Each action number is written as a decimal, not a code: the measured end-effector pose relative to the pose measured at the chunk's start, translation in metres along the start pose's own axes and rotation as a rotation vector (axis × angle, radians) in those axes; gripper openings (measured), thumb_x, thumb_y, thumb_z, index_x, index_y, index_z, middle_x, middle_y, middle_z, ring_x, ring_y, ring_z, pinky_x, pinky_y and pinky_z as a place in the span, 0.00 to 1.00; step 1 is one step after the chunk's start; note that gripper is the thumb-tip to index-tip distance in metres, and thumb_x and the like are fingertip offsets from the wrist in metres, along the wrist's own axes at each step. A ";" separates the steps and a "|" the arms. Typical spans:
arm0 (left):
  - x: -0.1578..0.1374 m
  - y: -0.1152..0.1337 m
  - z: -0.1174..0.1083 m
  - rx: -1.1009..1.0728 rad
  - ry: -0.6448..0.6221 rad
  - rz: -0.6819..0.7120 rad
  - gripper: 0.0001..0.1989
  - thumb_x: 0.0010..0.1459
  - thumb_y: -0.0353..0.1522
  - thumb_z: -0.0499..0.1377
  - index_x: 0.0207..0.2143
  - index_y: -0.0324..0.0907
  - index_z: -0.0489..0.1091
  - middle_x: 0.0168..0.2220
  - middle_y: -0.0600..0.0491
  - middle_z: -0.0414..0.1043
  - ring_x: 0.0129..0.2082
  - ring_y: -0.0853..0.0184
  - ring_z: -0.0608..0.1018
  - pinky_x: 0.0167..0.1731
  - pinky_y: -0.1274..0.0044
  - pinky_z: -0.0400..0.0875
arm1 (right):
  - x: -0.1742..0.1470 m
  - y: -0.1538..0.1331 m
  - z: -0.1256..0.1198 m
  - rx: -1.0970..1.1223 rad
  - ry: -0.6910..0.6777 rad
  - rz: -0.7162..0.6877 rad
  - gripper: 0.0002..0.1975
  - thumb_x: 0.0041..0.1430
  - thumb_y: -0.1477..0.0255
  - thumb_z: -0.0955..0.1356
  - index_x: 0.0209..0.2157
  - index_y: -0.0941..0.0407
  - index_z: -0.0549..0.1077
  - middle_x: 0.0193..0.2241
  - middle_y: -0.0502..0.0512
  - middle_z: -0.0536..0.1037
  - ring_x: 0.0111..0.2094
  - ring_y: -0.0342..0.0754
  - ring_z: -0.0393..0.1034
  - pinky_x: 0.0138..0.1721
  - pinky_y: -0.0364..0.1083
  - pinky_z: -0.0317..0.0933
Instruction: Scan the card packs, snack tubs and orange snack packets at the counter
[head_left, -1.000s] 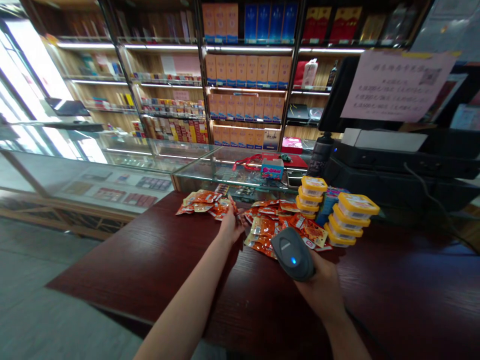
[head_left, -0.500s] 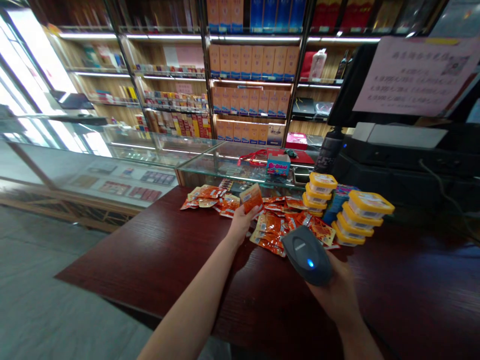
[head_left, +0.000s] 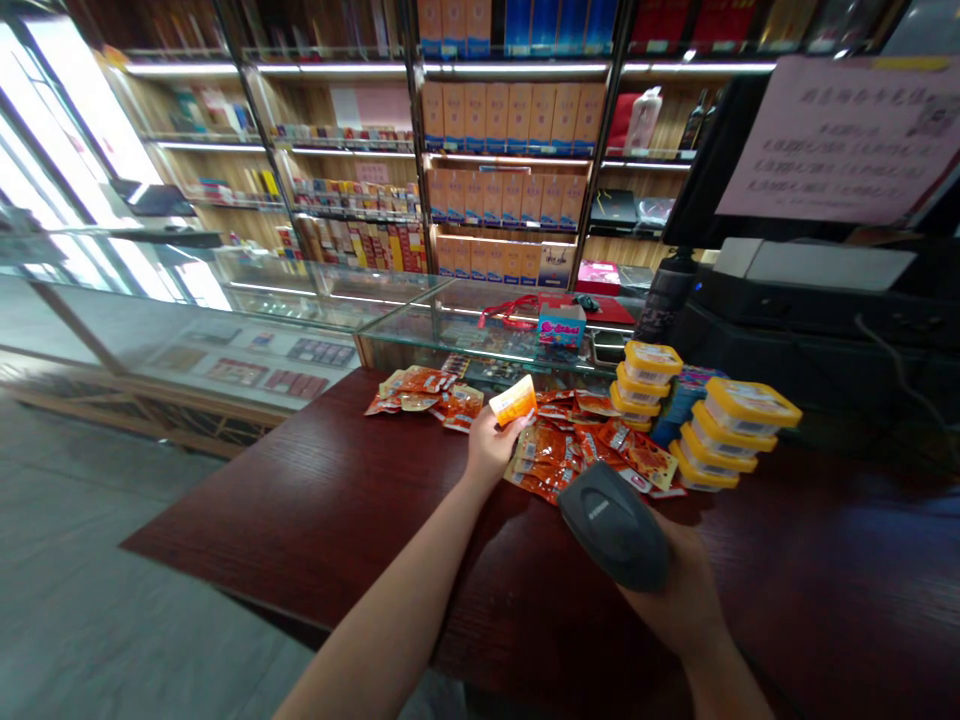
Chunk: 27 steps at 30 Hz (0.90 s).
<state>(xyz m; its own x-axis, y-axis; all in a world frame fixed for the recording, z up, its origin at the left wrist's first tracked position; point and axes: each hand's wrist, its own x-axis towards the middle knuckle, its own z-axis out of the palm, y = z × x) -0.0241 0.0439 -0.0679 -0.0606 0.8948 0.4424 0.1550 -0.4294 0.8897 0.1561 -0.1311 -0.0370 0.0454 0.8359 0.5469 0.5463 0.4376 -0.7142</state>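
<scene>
Between the thumb and fingers of my left hand (head_left: 491,445) is an orange and cream snack packet (head_left: 515,401), brightly lit on its face. My right hand (head_left: 686,585) is wrapped round a dark grey barcode scanner (head_left: 615,525), whose head points towards the packet; its handle is hidden. Beyond the scanner lies a spread of similar orange packets (head_left: 546,455), several of them overlapping. Another pile of packets (head_left: 420,385) rests to the left of my left hand.
Yellow-lidded plastic tubs stand in two stacks, a nearer one (head_left: 731,440) and a farther one (head_left: 643,385). A glass display counter (head_left: 405,310) borders the dark wooden desk (head_left: 315,500). At the right is a monitor (head_left: 697,180) with a paper sign. Lit shelves (head_left: 510,160) line the back wall.
The packet in my left hand has become brightly lit and has tilted slightly. The blue light on the scanner has gone out. Both hands keep their hold.
</scene>
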 end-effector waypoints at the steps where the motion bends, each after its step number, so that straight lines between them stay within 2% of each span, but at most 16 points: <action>1: 0.000 0.000 0.000 0.018 -0.001 0.003 0.16 0.52 0.34 0.62 0.44 0.40 0.74 0.46 0.47 0.77 0.46 0.59 0.77 0.50 0.68 0.70 | 0.000 0.000 0.000 -0.003 -0.012 0.003 0.09 0.45 0.73 0.66 0.31 0.54 0.74 0.25 0.51 0.78 0.25 0.49 0.71 0.27 0.43 0.63; 5: 0.000 -0.003 0.001 -0.032 -0.009 -0.018 0.15 0.52 0.33 0.62 0.44 0.40 0.73 0.44 0.48 0.77 0.44 0.60 0.78 0.49 0.68 0.71 | 0.000 -0.003 -0.001 -0.034 -0.021 -0.001 0.08 0.44 0.72 0.65 0.30 0.54 0.74 0.22 0.49 0.77 0.21 0.47 0.69 0.24 0.42 0.61; 8: -0.001 -0.004 0.002 -0.070 -0.024 -0.018 0.14 0.52 0.34 0.62 0.42 0.40 0.73 0.42 0.49 0.77 0.43 0.62 0.78 0.47 0.70 0.71 | 0.000 -0.002 0.000 -0.045 0.017 -0.007 0.10 0.45 0.72 0.65 0.33 0.54 0.74 0.24 0.50 0.78 0.23 0.48 0.71 0.26 0.43 0.62; 11: -0.004 0.001 0.003 -0.038 -0.022 -0.027 0.11 0.50 0.36 0.64 0.35 0.40 0.73 0.39 0.50 0.78 0.40 0.62 0.78 0.44 0.71 0.72 | 0.000 0.002 0.000 -0.074 0.095 -0.033 0.12 0.47 0.71 0.66 0.36 0.54 0.73 0.28 0.53 0.80 0.27 0.49 0.74 0.29 0.44 0.64; 13: -0.005 0.006 0.003 -0.045 0.019 -0.061 0.13 0.47 0.36 0.65 0.33 0.39 0.71 0.35 0.50 0.77 0.36 0.63 0.78 0.40 0.72 0.73 | 0.000 0.005 -0.001 -0.116 0.134 -0.056 0.09 0.48 0.72 0.66 0.35 0.54 0.73 0.28 0.53 0.79 0.27 0.50 0.74 0.29 0.44 0.64; 17: 0.001 0.006 -0.006 -0.075 0.186 -0.137 0.18 0.49 0.36 0.64 0.40 0.39 0.65 0.36 0.50 0.76 0.31 0.66 0.78 0.32 0.75 0.73 | 0.000 0.010 -0.004 -0.189 0.152 -0.074 0.07 0.49 0.71 0.66 0.33 0.54 0.72 0.26 0.54 0.79 0.26 0.51 0.74 0.27 0.45 0.64; 20: 0.016 -0.004 -0.027 0.093 0.302 -0.133 0.17 0.52 0.33 0.61 0.45 0.40 0.65 0.41 0.48 0.76 0.36 0.66 0.78 0.37 0.74 0.73 | 0.000 0.011 -0.003 -0.203 0.136 -0.070 0.07 0.49 0.71 0.66 0.33 0.54 0.71 0.28 0.55 0.79 0.27 0.52 0.75 0.27 0.45 0.65; 24: 0.035 -0.015 -0.059 0.421 0.251 -0.208 0.14 0.52 0.26 0.58 0.42 0.36 0.70 0.41 0.44 0.75 0.41 0.61 0.77 0.44 0.72 0.70 | 0.000 0.013 -0.002 -0.203 0.115 -0.071 0.07 0.49 0.71 0.66 0.33 0.54 0.71 0.29 0.55 0.80 0.28 0.51 0.75 0.28 0.45 0.65; 27: 0.036 -0.011 -0.068 0.683 0.263 -0.225 0.14 0.53 0.25 0.55 0.44 0.34 0.70 0.40 0.41 0.74 0.42 0.57 0.76 0.45 0.69 0.68 | -0.001 0.016 -0.002 -0.196 0.102 -0.086 0.08 0.49 0.71 0.66 0.35 0.54 0.71 0.29 0.55 0.80 0.28 0.51 0.75 0.28 0.45 0.65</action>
<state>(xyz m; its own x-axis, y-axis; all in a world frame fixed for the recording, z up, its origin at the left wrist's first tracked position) -0.0945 0.0724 -0.0541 -0.3828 0.8562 0.3470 0.6808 0.0075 0.7324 0.1660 -0.1252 -0.0479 0.0707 0.7562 0.6505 0.7031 0.4248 -0.5702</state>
